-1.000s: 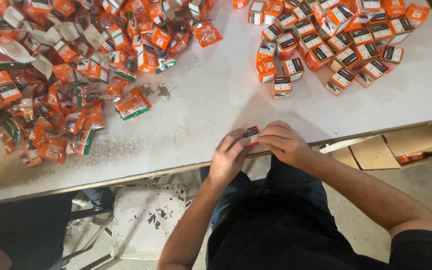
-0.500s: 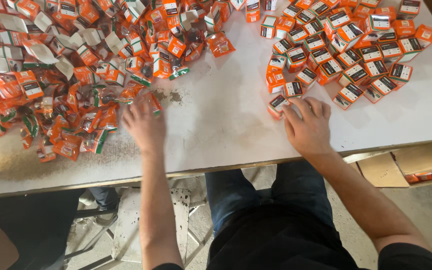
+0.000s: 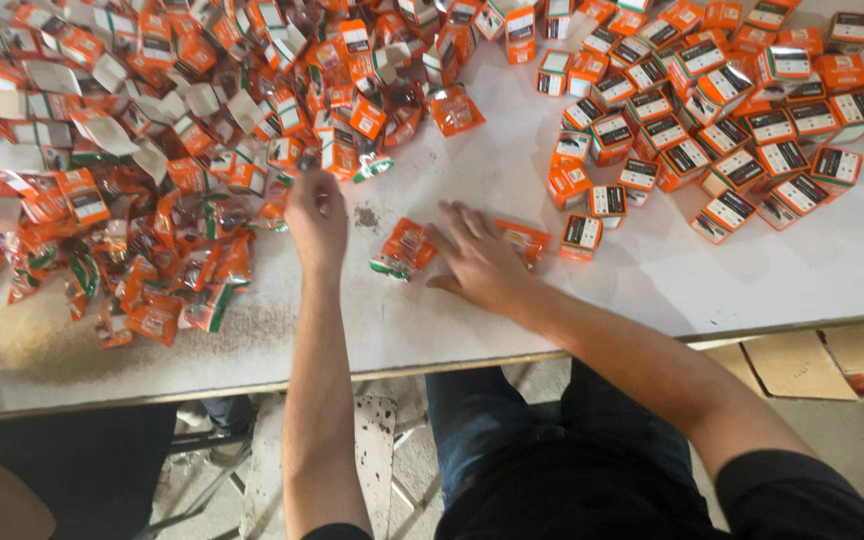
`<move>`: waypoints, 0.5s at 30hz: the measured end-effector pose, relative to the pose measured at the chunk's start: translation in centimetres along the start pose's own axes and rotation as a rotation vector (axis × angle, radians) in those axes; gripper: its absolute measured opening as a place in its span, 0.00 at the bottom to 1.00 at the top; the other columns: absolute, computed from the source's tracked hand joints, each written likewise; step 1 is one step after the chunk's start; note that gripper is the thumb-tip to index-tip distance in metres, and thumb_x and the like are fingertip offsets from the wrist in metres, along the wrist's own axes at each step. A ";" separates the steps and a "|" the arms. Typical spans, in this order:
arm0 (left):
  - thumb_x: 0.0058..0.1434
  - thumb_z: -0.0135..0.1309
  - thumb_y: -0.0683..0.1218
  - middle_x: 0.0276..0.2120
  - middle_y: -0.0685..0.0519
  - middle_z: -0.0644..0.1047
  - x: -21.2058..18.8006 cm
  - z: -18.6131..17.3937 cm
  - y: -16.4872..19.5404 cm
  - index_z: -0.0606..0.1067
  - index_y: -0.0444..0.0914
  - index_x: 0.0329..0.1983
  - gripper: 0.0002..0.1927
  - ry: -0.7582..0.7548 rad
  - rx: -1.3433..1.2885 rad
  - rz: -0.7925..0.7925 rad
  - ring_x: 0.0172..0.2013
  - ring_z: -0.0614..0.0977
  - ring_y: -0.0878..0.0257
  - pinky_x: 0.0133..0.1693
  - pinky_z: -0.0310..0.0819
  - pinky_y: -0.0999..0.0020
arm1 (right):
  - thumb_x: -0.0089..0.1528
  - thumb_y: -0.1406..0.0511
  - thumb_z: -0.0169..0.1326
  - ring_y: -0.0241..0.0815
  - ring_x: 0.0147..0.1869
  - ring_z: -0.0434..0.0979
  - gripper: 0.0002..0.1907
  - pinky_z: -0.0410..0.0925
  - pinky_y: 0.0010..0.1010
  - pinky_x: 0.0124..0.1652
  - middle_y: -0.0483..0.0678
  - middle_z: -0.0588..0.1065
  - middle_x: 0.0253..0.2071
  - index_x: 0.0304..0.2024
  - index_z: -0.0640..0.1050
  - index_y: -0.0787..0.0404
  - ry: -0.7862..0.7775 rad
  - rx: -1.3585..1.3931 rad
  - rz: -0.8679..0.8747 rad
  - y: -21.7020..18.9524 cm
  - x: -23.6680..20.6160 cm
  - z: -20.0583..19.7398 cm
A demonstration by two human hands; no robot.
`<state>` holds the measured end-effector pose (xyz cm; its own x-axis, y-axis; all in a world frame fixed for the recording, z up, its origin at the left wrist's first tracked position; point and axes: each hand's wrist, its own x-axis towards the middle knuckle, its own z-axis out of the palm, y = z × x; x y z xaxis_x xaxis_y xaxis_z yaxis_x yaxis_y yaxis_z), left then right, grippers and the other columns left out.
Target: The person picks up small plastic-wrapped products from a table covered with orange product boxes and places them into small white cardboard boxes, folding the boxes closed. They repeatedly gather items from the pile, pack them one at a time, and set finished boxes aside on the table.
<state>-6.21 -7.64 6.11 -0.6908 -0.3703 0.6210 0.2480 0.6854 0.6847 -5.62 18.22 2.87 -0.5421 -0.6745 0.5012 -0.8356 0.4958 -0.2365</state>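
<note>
Since half second ago: left hand (image 3: 317,215) pushed further up to edge of sachet heap (image 3: 152,230), right hand (image 3: 477,262) dropped back from boxes (image 3: 712,110) onto bare table (image 3: 512,170). Left fingers curled, pinching at something in heap, can't tell what. Right lying flat, fingers spread, holding nothing, loose sachet (image 3: 405,248) just left of fingertips, another sachet (image 3: 527,240) just right of knuckles. Probably best: pinch one sachet only, lift clear of pile, drag nearest loose one in with flat hand, avoid scattering heap.
</note>
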 end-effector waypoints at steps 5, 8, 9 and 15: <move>0.62 0.62 0.48 0.42 0.45 0.79 5.5 2.2 -3.1 0.71 0.34 0.54 0.21 -0.059 0.108 -0.102 0.40 0.81 0.50 0.43 0.75 0.56 | 0.57 0.48 0.60 0.69 0.71 0.58 0.38 0.53 0.65 0.65 0.66 0.62 0.65 0.62 0.72 0.63 -0.001 -0.166 0.138 0.8 -5.4 -3.7; 0.60 0.65 0.53 0.38 0.44 0.79 6.5 3.7 -3.0 0.72 0.36 0.47 0.21 -0.174 0.353 -0.025 0.42 0.80 0.47 0.44 0.74 0.51 | 0.57 0.52 0.61 0.73 0.70 0.57 0.27 0.54 0.64 0.63 0.71 0.61 0.65 0.52 0.73 0.60 0.078 -0.128 0.150 0.1 -8.2 -4.4; 0.59 0.67 0.55 0.37 0.45 0.79 6.7 3.9 -2.9 0.73 0.37 0.43 0.21 -0.201 0.462 0.019 0.42 0.80 0.46 0.44 0.73 0.50 | 0.56 0.54 0.61 0.75 0.70 0.56 0.22 0.54 0.64 0.62 0.73 0.60 0.65 0.47 0.73 0.58 0.140 -0.117 0.116 0.0 -8.7 -4.3; 0.48 0.69 0.44 0.34 0.45 0.76 4.7 2.5 -0.7 0.70 0.35 0.42 0.23 -0.056 0.264 0.099 0.33 0.80 0.48 0.34 0.74 0.51 | 0.55 0.74 0.55 0.61 0.64 0.69 0.24 0.63 0.49 0.62 0.57 0.70 0.56 0.55 0.74 0.62 0.059 0.124 0.136 0.5 -10.4 -3.1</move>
<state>-11.32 -8.29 7.53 -0.7103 -0.2630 0.6529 0.1357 0.8590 0.4937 -0.08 27.20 0.15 -0.6479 -0.5709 0.5043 -0.7613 0.5067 -0.4046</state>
